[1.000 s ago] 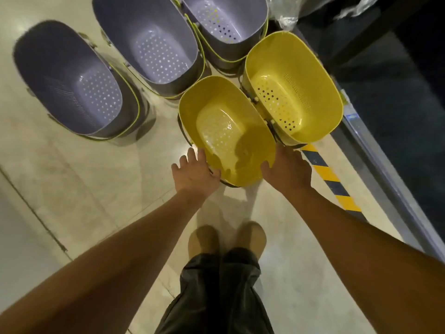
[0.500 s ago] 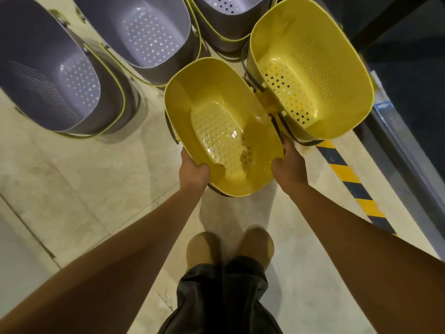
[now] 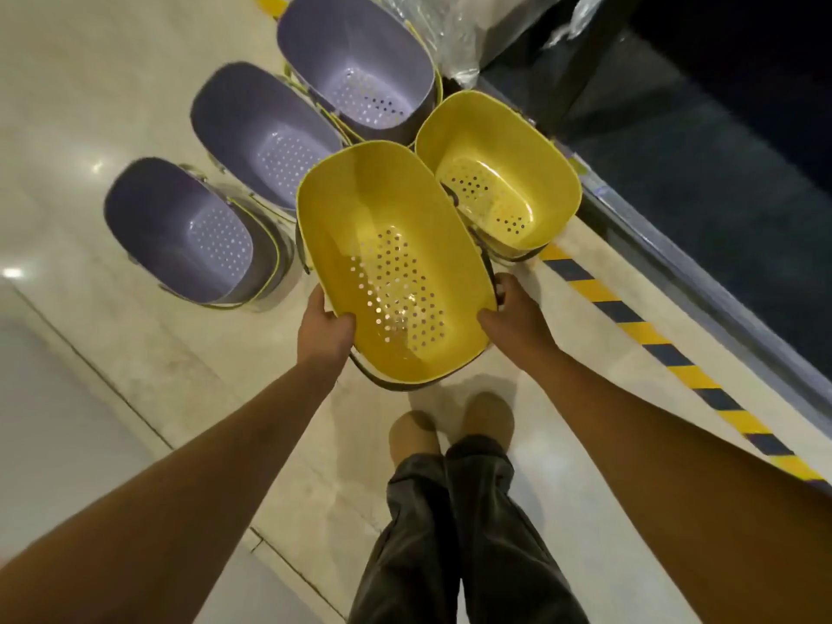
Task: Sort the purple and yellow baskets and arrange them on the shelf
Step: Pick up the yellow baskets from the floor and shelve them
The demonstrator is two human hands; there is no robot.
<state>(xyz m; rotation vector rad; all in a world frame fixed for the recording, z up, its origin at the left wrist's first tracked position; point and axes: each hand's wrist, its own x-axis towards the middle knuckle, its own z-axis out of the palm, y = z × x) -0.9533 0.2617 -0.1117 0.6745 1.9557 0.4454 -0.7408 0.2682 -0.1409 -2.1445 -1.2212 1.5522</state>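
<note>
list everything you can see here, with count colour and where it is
purple baskets: 3, purple, row on the floor, left
floor basket: 1, yellow, right of the purple row
held basket: 1, yellow, centre, in both hands
striped tape: 2, yellow and black, floor right and top
plastic wrap: 1, clear, top
shoes: 2, tan, bottom centre
trousers: 1, dark, bottom centre
left hand: 1, grips held basket's left rim
right hand: 1, grips its right rim

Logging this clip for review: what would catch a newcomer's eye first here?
A large yellow basket fills the centre, its near end gripped by the left hand and right hand. A second yellow basket stands just beyond it to the right; three purple baskets, near, middle, far, line the floor on the left.
</note>
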